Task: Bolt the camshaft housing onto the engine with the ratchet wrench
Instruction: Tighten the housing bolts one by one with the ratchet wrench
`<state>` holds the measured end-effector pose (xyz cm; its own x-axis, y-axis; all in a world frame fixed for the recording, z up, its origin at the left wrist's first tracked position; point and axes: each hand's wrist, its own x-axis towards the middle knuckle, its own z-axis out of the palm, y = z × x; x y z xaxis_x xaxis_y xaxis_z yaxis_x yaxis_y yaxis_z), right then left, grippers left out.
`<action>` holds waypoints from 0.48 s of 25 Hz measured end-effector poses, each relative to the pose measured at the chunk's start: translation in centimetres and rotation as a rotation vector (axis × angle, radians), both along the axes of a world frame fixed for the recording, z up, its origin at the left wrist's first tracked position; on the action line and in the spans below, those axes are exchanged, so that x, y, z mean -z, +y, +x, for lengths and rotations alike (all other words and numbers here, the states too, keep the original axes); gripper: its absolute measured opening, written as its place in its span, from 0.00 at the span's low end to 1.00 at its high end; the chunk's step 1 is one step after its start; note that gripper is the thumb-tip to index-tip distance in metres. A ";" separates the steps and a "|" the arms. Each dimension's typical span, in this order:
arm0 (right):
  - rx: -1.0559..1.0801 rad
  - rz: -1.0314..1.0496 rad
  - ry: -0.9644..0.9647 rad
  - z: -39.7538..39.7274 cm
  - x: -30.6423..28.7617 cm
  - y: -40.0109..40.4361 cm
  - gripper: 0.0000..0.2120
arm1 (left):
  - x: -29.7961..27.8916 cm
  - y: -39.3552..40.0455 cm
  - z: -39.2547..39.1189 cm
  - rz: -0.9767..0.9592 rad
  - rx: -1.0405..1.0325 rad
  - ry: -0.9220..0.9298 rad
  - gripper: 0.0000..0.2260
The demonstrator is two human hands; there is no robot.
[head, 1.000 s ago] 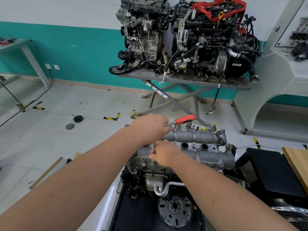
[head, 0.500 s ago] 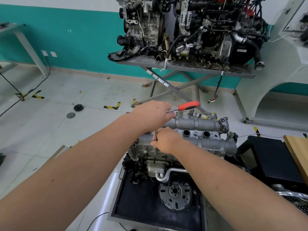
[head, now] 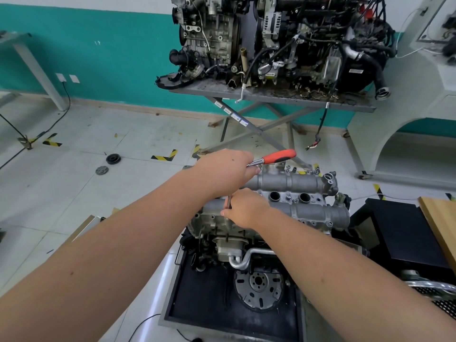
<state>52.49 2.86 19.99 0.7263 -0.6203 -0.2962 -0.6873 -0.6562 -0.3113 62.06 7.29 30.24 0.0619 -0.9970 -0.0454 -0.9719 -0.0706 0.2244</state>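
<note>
The grey cast camshaft housing (head: 303, 183) lies on top of the engine (head: 229, 245), which stands in a black tray. My left hand (head: 227, 169) is closed over the head of the ratchet wrench (head: 278, 156); its orange handle sticks out to the right, above the housing's far edge. Below it my right hand (head: 244, 211) grips the thin steel extension bar (head: 229, 202), which runs straight down to the housing's left end. The socket and the bolt are hidden by my hands.
Two more engines (head: 283, 43) sit on a grey scissor-lift table (head: 271, 98) straight ahead. A black box (head: 404, 233) and a wooden board (head: 441, 223) are at right. Two round parts (head: 112, 159) lie on the tiled floor at left.
The view has tilted down and moved closer. The orange handle has swung a little, from pointing right towards the far right, while both hands stay on the tool.
</note>
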 end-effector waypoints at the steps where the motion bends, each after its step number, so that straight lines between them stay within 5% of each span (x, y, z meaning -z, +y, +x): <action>1: 0.000 0.006 -0.005 0.0 0.0 0.0 0.10 | 0.0 0.0 0.0 -0.002 0.003 -0.001 0.16; 12: 0.029 0.020 -0.013 0.2 0.2 -0.1 0.09 | 0.1 -0.3 0.1 -0.020 0.012 -0.013 0.16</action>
<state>52.66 2.78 19.82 0.7119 -0.6352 -0.2995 -0.7019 -0.6297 -0.3330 62.19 6.98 30.12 0.0501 -0.9984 -0.0251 -0.9755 -0.0544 0.2132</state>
